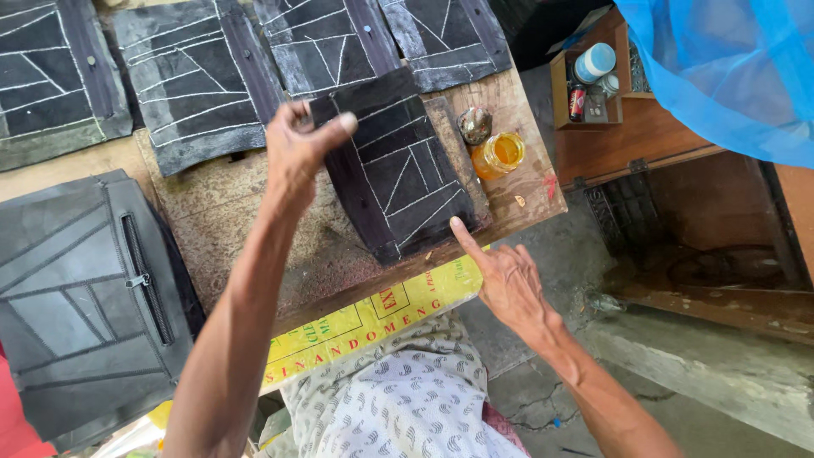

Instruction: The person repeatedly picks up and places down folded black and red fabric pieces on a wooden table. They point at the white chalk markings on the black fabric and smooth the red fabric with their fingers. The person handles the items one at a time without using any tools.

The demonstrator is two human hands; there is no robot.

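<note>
1. Nearest the camera: lap in patterned grey-white cloth, w/ a yellow printed sheet hanging off the table edge just below the black panel.
2. Right hand sits at the near-right corner of the black panel; index finger stretched out, tip pressing on the panel's lower edge, other fingers loosely curled. Grips nothing.
3. Left hand is at the panel's far-left corner, thumb & fingers pinched shut on that corner, lifting it a bit off the table.
4. The black panel itself: dark leather-like piece w/ white stitched lines, lying tilted on a worn board atop the wooden table.
5. Left of the panel, well apart: a finished black bag w/ a zip, lying flat.
6. Just right of the panel's far end: open jar of orange-yellow glue, w/ a small dirty lid or tin touching or just beside it.
7. Beyond the panel: a row of similar black stitched pieces along the table's far side.
8. Far right of the panel: wooden box w/ small containers, & blue plastic sheet above it.
</note>
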